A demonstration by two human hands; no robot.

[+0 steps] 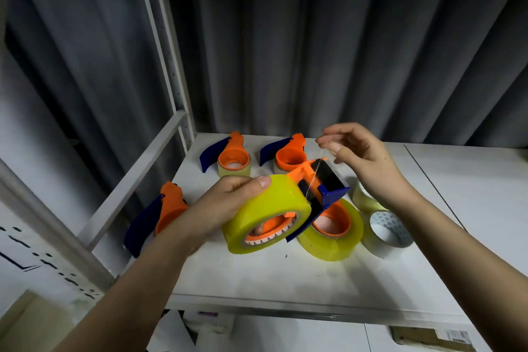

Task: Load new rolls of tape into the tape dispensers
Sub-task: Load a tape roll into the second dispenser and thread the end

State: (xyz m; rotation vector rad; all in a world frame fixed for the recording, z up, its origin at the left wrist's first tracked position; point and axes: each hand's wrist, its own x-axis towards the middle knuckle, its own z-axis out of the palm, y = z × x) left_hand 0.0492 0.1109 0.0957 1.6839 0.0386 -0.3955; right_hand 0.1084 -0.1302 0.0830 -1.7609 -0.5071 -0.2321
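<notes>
Centre frame, the left hand (pixel 228 203) grips the yellow roll (pixel 268 208) seated in its dispenser (pixel 303 171) above the shelf (pixel 257 280). Right hand (pixel 365 157) at upper right, fingers loosely curled, with the tape end (pixel 313 174) at its fingertips — pinched or merely stuck, I cannot tell. Next, probably: thread it across the blade.

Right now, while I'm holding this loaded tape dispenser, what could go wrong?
The thin tape strand running from the yellow tape roll toward your right hand looks narrow; it may snap or stick back. The orange-and-blue plastic dispenser has its toothed cutting edge close below that hand, so fingers could get nicked. Only your left hand grips the roll; it might slip.
</notes>
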